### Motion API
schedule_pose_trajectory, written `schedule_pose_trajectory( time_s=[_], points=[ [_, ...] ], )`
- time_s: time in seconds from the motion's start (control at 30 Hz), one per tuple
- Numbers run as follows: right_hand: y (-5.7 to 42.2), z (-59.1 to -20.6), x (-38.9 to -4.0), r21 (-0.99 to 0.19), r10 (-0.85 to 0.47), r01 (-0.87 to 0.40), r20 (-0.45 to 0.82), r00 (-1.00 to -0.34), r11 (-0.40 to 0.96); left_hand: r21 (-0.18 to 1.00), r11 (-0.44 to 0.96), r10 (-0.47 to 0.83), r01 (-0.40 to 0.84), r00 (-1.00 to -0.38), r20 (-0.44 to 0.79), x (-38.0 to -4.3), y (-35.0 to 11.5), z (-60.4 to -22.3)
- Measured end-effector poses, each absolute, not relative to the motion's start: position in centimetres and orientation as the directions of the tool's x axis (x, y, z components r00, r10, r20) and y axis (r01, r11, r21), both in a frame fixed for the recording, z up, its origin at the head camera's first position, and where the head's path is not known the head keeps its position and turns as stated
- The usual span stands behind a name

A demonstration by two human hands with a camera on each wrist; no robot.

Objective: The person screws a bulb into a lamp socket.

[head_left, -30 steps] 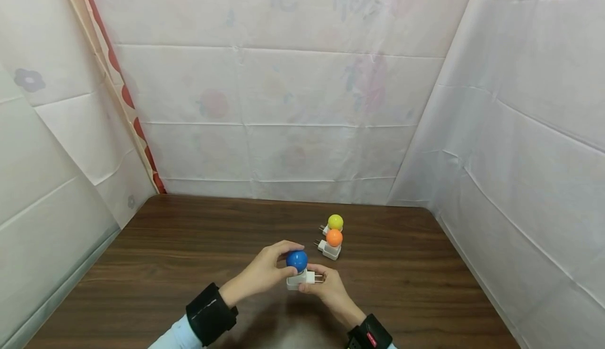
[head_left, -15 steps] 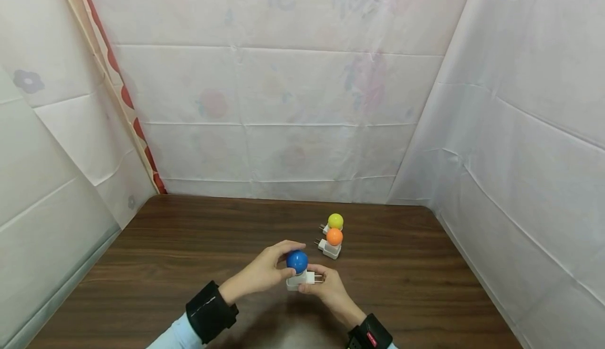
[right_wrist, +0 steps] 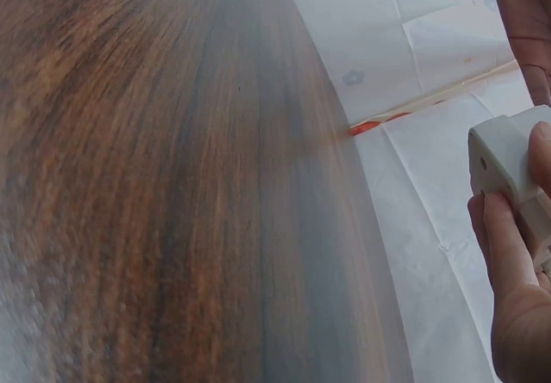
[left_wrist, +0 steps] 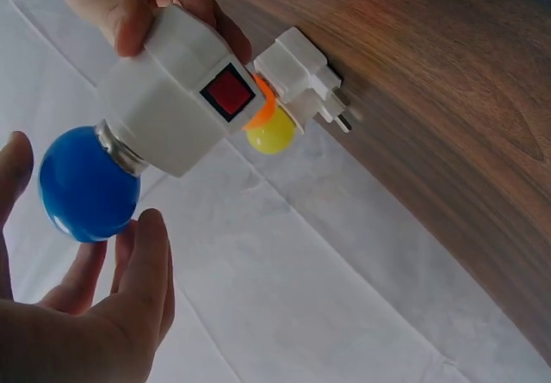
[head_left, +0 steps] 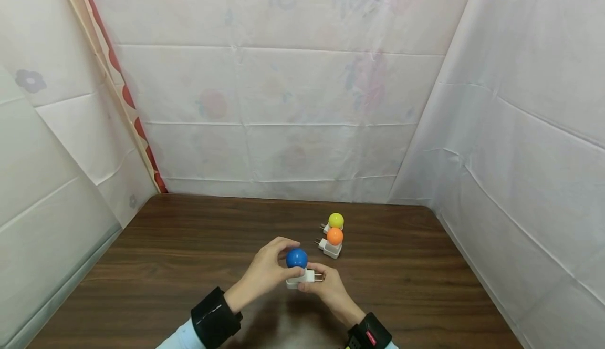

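A blue light bulb point(head_left: 296, 258) sits in a white plug-in lamp socket point(left_wrist: 181, 90), which has a red switch on one face. My right hand point(head_left: 328, 288) grips the socket beside its plug prongs. Around the bulb, my left hand point(head_left: 269, 270) has its fingers spread. In the left wrist view the blue bulb point(left_wrist: 90, 185) lies between those fingers point(left_wrist: 146, 262), and a gap shows on one side. The right wrist view catches the socket point(right_wrist: 508, 163) at its edge, between the right hand's thumb and fingers.
Farther back on the dark wooden table point(head_left: 212, 233) stand two more white plug-in sockets, one with an orange bulb point(head_left: 334, 236), one behind it with a yellow bulb point(head_left: 336, 220). White sheets point(head_left: 293, 102) hang around the table's back and sides.
The left hand has loosened round the blue bulb. Its thumb has shifted right, and its fingertips have drawn back a little. The right hand keeps the socket nearly still.
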State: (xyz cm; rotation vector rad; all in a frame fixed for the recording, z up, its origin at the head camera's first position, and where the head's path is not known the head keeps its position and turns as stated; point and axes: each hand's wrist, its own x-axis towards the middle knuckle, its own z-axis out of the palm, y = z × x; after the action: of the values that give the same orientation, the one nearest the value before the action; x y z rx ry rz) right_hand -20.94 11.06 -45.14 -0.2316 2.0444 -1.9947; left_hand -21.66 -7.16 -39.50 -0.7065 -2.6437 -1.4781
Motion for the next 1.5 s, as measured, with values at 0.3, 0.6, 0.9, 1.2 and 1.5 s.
schedule_pose_trajectory(
  time_s=[0.3,0.6,0.9,1.2,1.5],
  points=[
    [11.1,-45.4,-21.3,-0.995,-0.288,0.082,-0.096,-0.953,0.060,0.787,0.447,0.411,0.425,-0.879,0.241,-21.9,-7.3,-39.6],
    [11.2,-48.0,-22.5,-0.995,-0.290,0.082,-0.094,-0.952,0.054,0.790,0.404,0.527,0.461,-0.823,0.211,-22.6,-8.0,-39.7],
    [11.2,-47.9,-22.2,-0.997,-0.302,0.071,-0.077,-0.950,0.030,0.831,0.322,0.624,0.453,-0.762,0.173,-22.7,-8.3,-39.7],
    [11.2,-47.9,-22.0,-0.997,-0.302,0.077,-0.080,-0.950,0.023,0.838,0.315,0.629,0.445,-0.759,0.166,-22.7,-8.3,-39.7],
    [11.2,-47.6,-21.9,-0.996,-0.299,0.085,-0.088,-0.950,0.023,0.838,0.308,0.610,0.451,-0.769,0.190,-22.7,-8.2,-40.1]
  ],
)
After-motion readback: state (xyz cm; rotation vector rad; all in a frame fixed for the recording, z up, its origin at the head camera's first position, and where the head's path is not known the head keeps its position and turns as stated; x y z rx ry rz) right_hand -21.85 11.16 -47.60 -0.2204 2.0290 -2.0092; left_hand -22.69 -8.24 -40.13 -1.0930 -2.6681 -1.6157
